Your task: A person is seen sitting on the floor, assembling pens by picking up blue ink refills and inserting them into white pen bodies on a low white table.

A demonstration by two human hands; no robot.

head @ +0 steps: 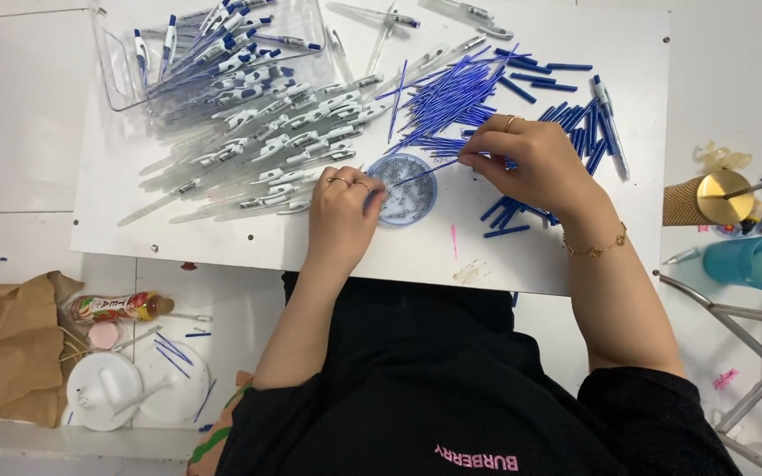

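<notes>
Noted right hand (535,163) pinching blue refill (425,170), tip over small dish (401,189) at frame centre, left hand (343,216) closed at rim, steadying it.

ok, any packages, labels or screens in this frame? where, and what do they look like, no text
Bottle: lying on its side on the floor lower left, beside the paper bag; slim, colourful red-and-green label, yellow cap.
Brown paper bag: floor, far left; crumpled, plain.
Clear plastic tray: top left of the white board; holds assembled pens.
Screens or signs: none in view.
</notes>
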